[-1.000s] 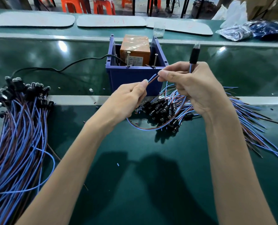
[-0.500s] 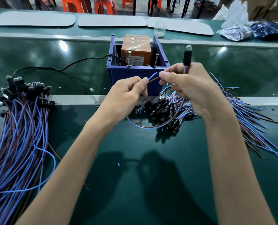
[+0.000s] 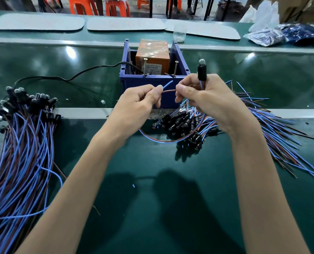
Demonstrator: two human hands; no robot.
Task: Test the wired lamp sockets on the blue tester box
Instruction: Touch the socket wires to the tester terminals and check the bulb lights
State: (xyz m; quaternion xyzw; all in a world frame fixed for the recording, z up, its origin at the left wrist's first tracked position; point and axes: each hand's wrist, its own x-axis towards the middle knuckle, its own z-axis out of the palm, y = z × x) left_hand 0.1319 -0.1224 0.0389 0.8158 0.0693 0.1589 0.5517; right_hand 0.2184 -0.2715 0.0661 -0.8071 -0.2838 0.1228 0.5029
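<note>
Here, lamp socket upright, bulb up, gripped by right hand, left hand pinching blue wire

A factory assembly line: long dark-green belt-topped workbenches run side by side, edged by grey metal rails. Heaps of black lamp sockets on blue and brown wires flank a blue plastic tester box, with orange plastic stools behind.

Bench: dark green, right in front of me.
Belt: glossy green, bright reflections on it.
Far side: three grey mats lying flat.
Behind them: orange stools.
</note>
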